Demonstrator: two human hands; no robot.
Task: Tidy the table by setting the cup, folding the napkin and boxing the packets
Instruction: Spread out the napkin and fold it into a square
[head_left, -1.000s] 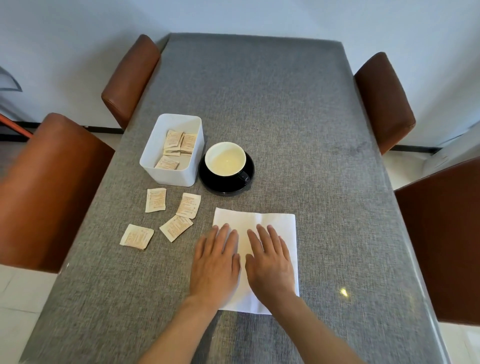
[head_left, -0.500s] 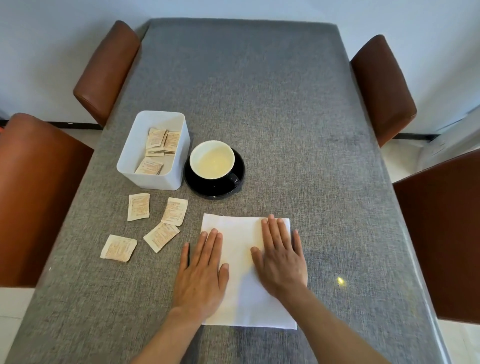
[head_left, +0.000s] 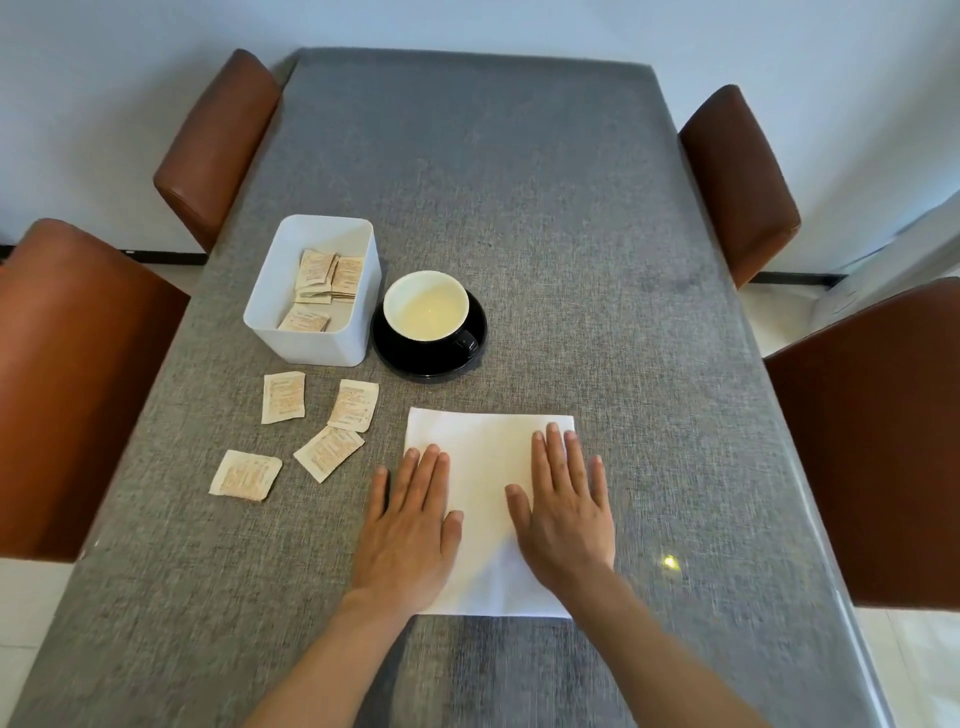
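A white napkin (head_left: 488, 467) lies flat on the grey table (head_left: 519, 208). My left hand (head_left: 410, 530) presses palm down on its left edge, fingers spread. My right hand (head_left: 566, 514) lies flat on its right part. Behind the napkin a white-lined cup (head_left: 427, 306) stands on a black saucer (head_left: 395, 353). To its left is a white box (head_left: 306, 343) with several beige packets (head_left: 327, 275) inside. Several more packets lie loose on the table: one (head_left: 283, 397), another (head_left: 354, 404), a third (head_left: 328, 452) and one nearest the left edge (head_left: 245, 474).
Brown chairs stand round the table: two on the left (head_left: 78, 389) (head_left: 218, 140), two on the right (head_left: 737, 176) (head_left: 872, 441). The table's side edges run close to the chairs.
My hands have slid apart across the napkin, the left toward its left edge and the right toward its right side. The camera view has shifted a little.
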